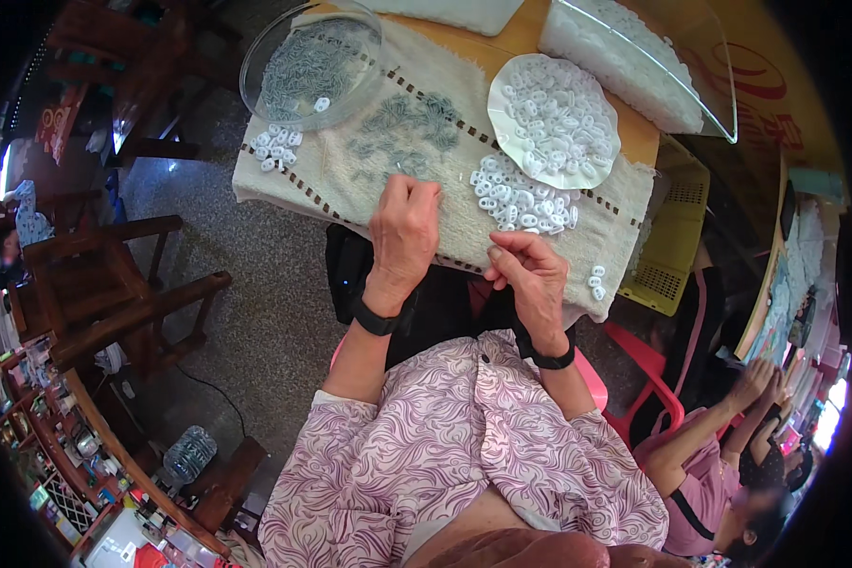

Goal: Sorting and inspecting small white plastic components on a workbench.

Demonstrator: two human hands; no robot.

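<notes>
My left hand [407, 230] is closed in a pinch over the front part of the towel-covered table, just short of a loose heap of small clear-grey pieces [409, 128]. Whatever its fingertips hold is too small to name. My right hand [534, 282] hovers at the table's front edge, thumb and index finger pinched together; anything between them is hidden. Beyond it lies a pile of small white oval plastic pieces with dark marks [511, 197]. A white scalloped plate [495, 99] heaped with similar white pieces stands behind that pile.
A round clear tub [246, 80] of grey pieces stands far left, beside a small white cluster [276, 149]. Three white pieces [596, 282] lie at the right edge. A clear bin [729, 104], yellow crate [658, 284], wooden chair [114, 275] and another person [701, 473] are around.
</notes>
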